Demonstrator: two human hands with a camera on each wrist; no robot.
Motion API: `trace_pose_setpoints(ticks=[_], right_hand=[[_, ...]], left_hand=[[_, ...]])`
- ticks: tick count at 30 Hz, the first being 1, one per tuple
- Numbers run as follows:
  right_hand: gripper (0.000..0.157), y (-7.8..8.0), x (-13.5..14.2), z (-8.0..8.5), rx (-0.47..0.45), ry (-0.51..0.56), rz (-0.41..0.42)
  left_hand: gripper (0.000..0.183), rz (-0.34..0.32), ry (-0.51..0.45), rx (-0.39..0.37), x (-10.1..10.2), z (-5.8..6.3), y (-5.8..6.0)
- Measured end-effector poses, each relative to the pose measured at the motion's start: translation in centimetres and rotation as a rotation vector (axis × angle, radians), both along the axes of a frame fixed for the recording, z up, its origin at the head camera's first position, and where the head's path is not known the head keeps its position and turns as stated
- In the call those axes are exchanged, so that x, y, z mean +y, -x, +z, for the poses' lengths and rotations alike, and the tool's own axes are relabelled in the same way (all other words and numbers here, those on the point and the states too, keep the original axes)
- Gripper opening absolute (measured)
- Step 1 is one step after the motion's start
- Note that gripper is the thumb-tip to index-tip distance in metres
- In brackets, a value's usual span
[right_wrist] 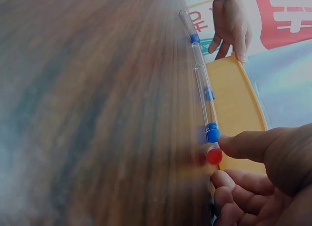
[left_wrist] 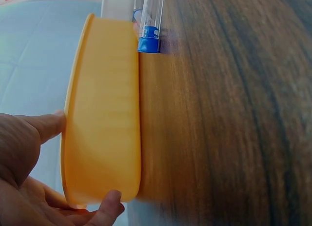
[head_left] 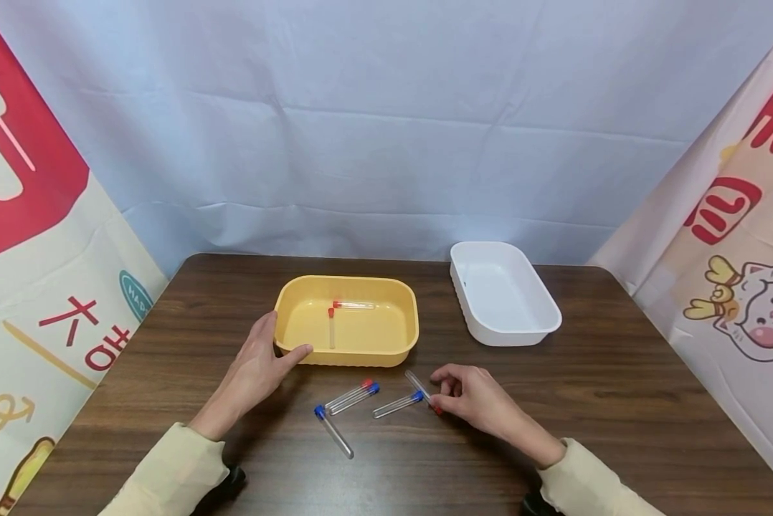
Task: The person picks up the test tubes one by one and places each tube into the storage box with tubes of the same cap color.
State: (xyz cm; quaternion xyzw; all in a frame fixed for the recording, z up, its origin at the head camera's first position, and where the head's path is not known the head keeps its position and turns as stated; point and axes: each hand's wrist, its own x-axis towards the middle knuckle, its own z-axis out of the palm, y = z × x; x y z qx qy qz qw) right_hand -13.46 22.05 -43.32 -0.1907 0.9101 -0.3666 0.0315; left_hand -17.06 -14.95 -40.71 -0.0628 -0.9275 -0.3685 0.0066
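Note:
My left hand (head_left: 257,365) rests at the left front corner of a yellow tray (head_left: 351,357), thumb on the front rim and fingers along the left end. Two red-capped test tubes (head_left: 331,330) lie inside the tray. My right hand (head_left: 473,398) is by a red-capped test tube (head_left: 419,385) on the table. In the right wrist view, its red cap (right_wrist: 214,155) sits between thumb and fingertips, with a gap visible. Beside it lies a blue-capped tube (head_left: 396,407). Further left are a red-capped and a blue-capped tube (head_left: 351,399) side by side, and another blue-capped tube (head_left: 336,433).
A white tray (head_left: 548,331) stands at the back right of the brown wooden table (head_left: 619,380). Behind the table hangs a pale blue cloth (head_left: 386,143). Printed cloths hang at the left (head_left: 57,287) and right (head_left: 741,236).

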Motion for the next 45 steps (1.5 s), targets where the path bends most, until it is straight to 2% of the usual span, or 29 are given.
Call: trace_pose_setpoints(ticks=[11,19,32,36,45], right_hand=[[0.018,-0.1,0.1,0.1,0.003,-0.059,-0.056],[0.018,-0.2,0.3,0.4,-0.052,-0.054,-0.106],[0.019,-0.1,0.2,0.7,-0.057,-0.075,-0.162],[0.033,0.7,0.7,1.1,-0.072,-0.087,-0.11],[0.084,2.7,3.1,2.0,-0.031,-0.127,0.133]], left_hand=[[0.098,-0.005,0.006,-0.001,-0.1,-0.2,0.0],[0.099,-0.004,0.011,-0.011,-0.1,-0.3,0.0],[0.099,-0.008,0.011,-0.006,-0.2,-0.2,0.1],[0.097,-0.007,0.01,-0.006,-0.3,-0.2,0.1],[0.095,0.0,0.008,-0.013,-0.1,-0.1,0.0]])
